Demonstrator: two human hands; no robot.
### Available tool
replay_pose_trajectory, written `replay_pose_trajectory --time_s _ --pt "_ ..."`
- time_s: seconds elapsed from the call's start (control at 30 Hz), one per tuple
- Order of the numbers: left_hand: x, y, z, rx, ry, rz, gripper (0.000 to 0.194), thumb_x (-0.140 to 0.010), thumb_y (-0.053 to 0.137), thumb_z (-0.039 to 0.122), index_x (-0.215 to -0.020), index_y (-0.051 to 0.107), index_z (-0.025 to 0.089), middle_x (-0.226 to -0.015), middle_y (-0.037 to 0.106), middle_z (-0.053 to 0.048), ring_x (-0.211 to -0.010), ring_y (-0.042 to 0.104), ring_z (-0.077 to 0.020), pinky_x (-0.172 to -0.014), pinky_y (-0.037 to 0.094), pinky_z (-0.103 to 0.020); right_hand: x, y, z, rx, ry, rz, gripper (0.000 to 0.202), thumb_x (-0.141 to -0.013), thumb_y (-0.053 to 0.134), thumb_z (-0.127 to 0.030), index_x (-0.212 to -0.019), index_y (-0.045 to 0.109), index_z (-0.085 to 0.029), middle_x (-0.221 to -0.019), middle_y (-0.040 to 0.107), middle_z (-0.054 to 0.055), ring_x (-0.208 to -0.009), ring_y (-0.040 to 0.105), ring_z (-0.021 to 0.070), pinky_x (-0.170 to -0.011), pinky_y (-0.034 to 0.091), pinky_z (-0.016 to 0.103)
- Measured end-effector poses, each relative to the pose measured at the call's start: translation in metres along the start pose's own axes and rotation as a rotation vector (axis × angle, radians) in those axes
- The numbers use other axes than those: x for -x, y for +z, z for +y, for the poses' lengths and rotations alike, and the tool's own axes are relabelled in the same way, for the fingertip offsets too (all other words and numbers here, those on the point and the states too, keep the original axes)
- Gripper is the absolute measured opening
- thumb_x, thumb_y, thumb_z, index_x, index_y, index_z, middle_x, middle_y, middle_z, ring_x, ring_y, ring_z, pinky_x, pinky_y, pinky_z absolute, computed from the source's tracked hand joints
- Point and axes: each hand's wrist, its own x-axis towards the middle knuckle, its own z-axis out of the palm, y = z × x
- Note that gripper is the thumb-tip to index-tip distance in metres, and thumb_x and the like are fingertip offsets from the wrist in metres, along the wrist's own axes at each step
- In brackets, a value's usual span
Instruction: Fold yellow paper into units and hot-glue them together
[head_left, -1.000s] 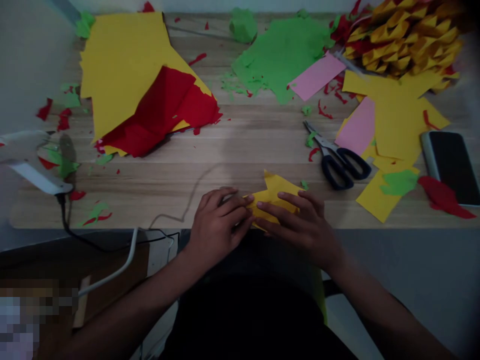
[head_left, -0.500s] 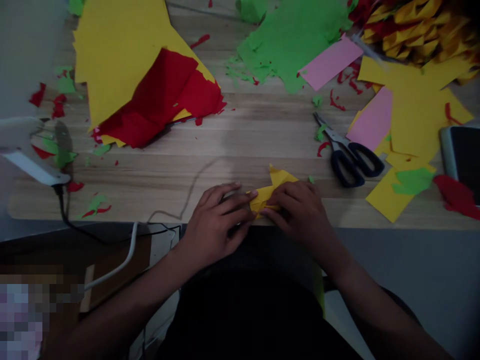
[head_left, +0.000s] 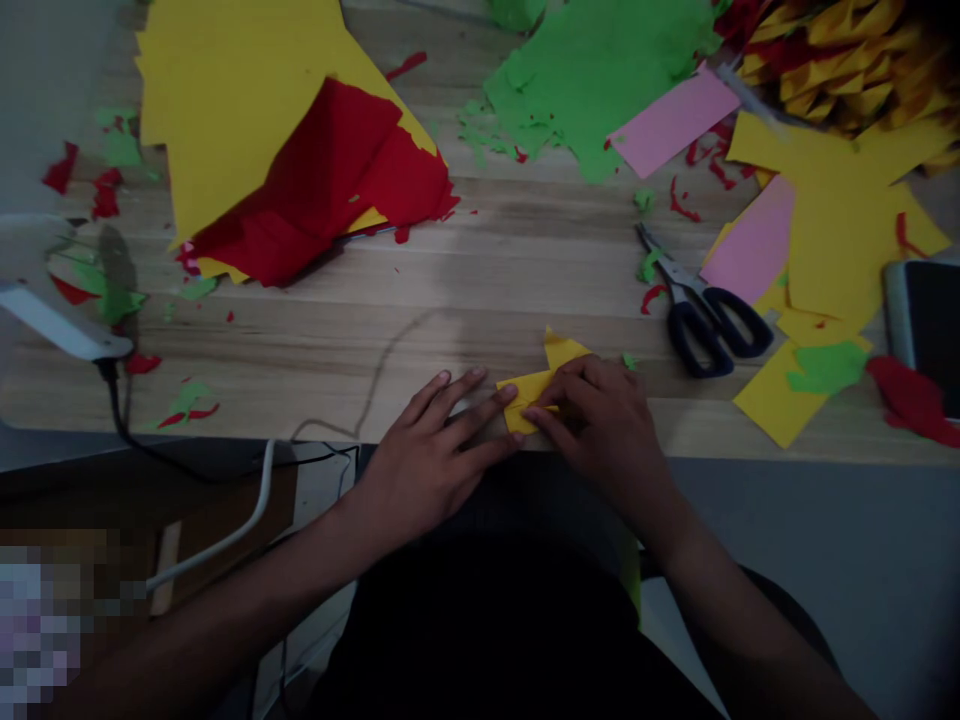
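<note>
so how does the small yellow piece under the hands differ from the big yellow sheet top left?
The small yellow piece is folded; the big yellow sheet lies mostly flat. The right hand and left hand press the piece; red paper overlaps the sheet. Both are yellow paper on the table.

left hand [head_left: 431,450] | right hand [head_left: 600,420] | both pressing yellow paper [head_left: 534,385] flat
</note>
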Motion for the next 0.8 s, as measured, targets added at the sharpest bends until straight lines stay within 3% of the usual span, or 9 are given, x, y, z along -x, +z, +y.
replay_pose_trajectory --time_s 0.23,0.4,0.53,0.8 --pt "0.000 -0.001 0.000 -0.027 0.010 -0.004 0.042 -0.092 0.062 0.025 -0.133 0.060 0.031 -0.155 0.047 0.000 -0.147 0.035 -0.0311 -0.119 0.031 -0.052 -0.001 0.004 0.002 0.028 0.019 0.041 0.017 -0.090 0.070 -0.032 -0.082 0.059 -0.021 -0.084 0.062 0.001 -0.083 0.059 0.0203 -0.085 0.038 0.038" --pt "-0.003 -0.002 0.002 -0.063 0.010 -0.004 0.044 -0.092 0.061 0.022 -0.136 0.058 0.029 -0.154 0.048 -0.001 -0.144 0.038 -0.0330 -0.117 0.033 -0.053 0.001 -0.005 0.004 -0.025 -0.009 0.022 0.011 -0.095 0.062 -0.030 -0.089 0.061 -0.021 -0.095 0.063 0.004 -0.093 0.060 0.0213 -0.090 0.041 0.039" --pt "-0.003 -0.003 0.002 -0.066 0.014 -0.018 0.045 -0.091 0.062 0.022 -0.135 0.058 0.030 -0.154 0.049 -0.002 -0.143 0.039 -0.0344 -0.116 0.033 -0.054 0.001 -0.008 0.005 0.014 -0.030 -0.017 0.011 -0.093 0.064 -0.028 -0.087 0.061 -0.020 -0.098 0.062 0.005 -0.094 0.060 0.0229 -0.086 0.041 0.039" --pt "-0.002 0.004 0.001 -0.111 0.007 0.011 0.047 -0.090 0.064 0.021 -0.136 0.056 0.031 -0.153 0.050 0.001 -0.142 0.040 -0.0343 -0.115 0.034 -0.054 -0.002 -0.002 0.003 0.072 -0.038 0.032 0.010 -0.092 0.063 -0.026 -0.085 0.060 -0.020 -0.093 0.062 0.006 -0.091 0.060 0.0242 -0.084 0.043 0.041"
